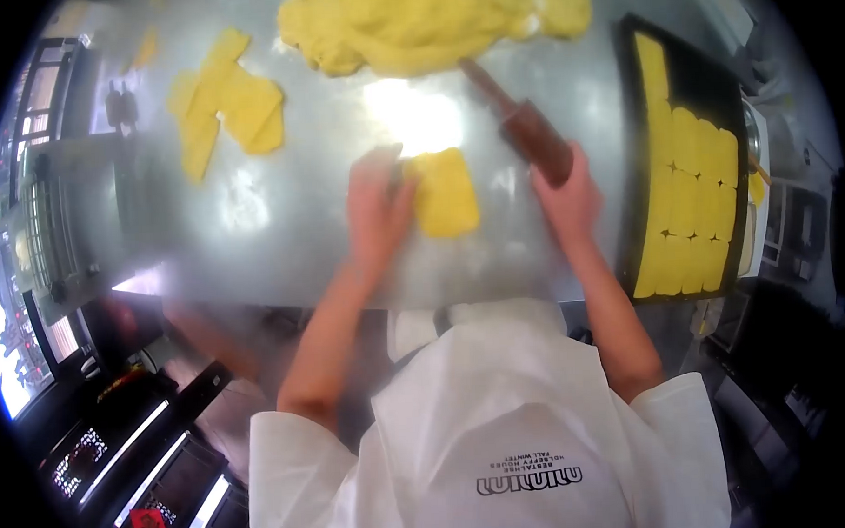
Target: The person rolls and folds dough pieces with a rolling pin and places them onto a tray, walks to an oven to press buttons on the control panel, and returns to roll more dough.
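Observation:
My right hand is wrapped round one end of a brown wooden rolling pin. The pin slants up and to the left, and its far handle reaches the edge of a large yellow dough mass. In front of me a small flat piece of yellow dough lies on the metal table. At that piece's left edge is my left hand, its thumb side against or very near the dough. Motion blurs the left fingers, so their grip is unclear.
A black tray at the right holds rows of flat yellow dough pieces. Irregular dough scraps lie at the left on the steel worktop. A blurred forearm shows at the lower left, below the table's near edge.

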